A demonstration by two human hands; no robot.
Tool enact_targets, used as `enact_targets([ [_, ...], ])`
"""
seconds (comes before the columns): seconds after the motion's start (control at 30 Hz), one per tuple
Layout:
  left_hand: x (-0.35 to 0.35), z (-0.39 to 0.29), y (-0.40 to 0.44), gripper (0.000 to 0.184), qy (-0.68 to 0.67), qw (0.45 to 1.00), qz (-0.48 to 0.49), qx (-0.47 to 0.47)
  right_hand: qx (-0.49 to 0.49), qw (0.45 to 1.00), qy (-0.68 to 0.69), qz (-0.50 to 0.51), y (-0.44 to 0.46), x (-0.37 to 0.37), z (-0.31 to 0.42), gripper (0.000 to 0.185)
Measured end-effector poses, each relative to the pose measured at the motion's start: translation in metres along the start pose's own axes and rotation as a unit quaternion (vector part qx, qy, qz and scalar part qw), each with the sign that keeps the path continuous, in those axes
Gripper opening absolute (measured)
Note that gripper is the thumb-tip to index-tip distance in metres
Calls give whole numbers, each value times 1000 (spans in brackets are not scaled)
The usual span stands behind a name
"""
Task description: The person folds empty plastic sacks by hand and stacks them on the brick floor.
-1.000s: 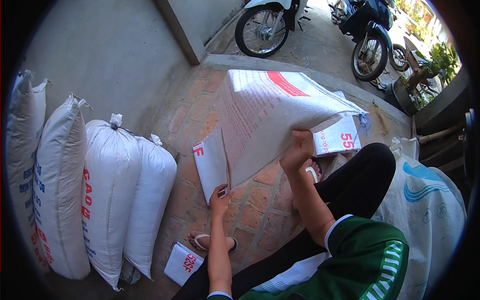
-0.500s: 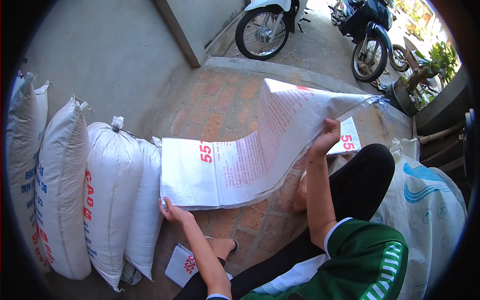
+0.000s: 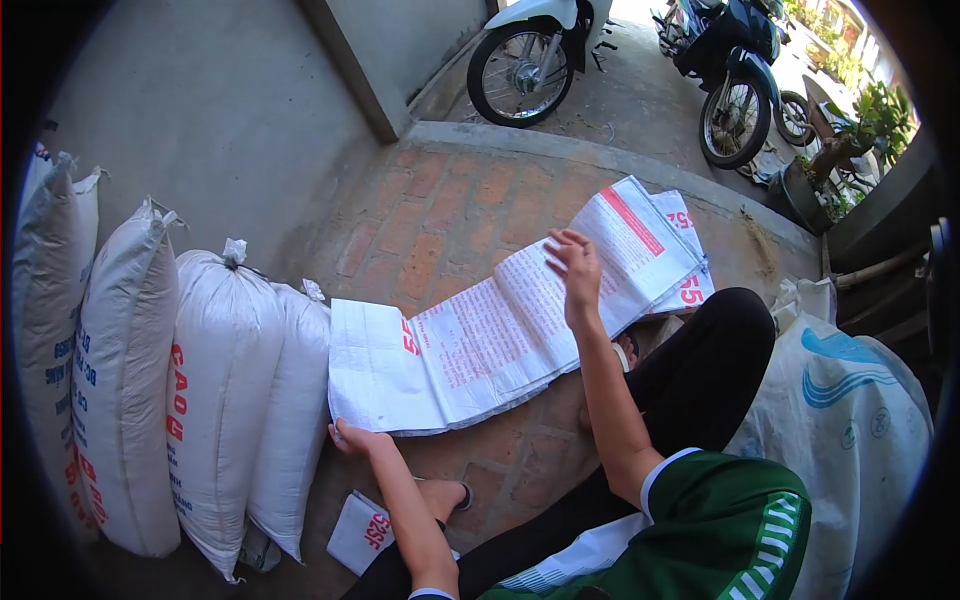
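Gripping near-left corner of printed white sacking (image 3: 475, 345) in left hand (image 3: 362, 441) | hovering over it with right hand (image 3: 576, 275), fingers released, loosely parted | sacking location: across brick floor (image 3: 425, 260), beside filled sacks (image 3: 228, 400)

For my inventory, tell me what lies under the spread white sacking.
At the right end of the spread white sacking, red-printed white pieces peek out beneath; brick floor borders it. Anything else underneath is covered.
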State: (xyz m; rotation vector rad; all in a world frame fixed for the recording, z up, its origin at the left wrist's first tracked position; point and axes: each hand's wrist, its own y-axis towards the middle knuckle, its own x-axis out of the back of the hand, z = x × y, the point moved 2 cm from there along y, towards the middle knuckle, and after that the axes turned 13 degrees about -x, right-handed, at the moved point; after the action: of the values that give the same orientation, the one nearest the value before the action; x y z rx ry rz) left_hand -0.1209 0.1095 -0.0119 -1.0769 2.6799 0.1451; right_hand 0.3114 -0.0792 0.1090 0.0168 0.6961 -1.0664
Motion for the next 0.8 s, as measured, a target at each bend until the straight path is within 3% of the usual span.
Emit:
enact_targets([
  [0.07, -4, -5, 0, 46, 1, 1000, 8, 14, -186, 973, -99, 94, -10, -16, -35, 35],
  [0.2, -22, -33, -52, 45, 37, 998, 56, -5, -169, 934, -263, 175, -40, -42, -99, 37],
  [0.27, -28, -31, -78, 37, -16, 992, 121, -13, -177, 908, -310, 219, -51, -50, -123, 44],
  [0.33, -34, -39, -114, 36, -4, 979, 201, -20, -171, 876, -367, 261, -58, -55, -137, 52],
  [0.47, -43, -25, -151, 35, -13, 896, 442, -38, -204, 855, -407, 248, -54, -43, -164, 65],
  [0.53, -42, -32, -163, 37, -46, 850, 491, 186, -223, 846, -425, 234, -51, -33, -159, 71],
  [0.67, -35, -9, -153, 39, 45, 854, 488, 172, -332, 861, -332, 195, -39, -13, -151, 76],
  [0.8, -16, 39, -130, 32, 165, 863, 469, 89, -242, 874, -378, 186, -20, 5, -157, 69],
])
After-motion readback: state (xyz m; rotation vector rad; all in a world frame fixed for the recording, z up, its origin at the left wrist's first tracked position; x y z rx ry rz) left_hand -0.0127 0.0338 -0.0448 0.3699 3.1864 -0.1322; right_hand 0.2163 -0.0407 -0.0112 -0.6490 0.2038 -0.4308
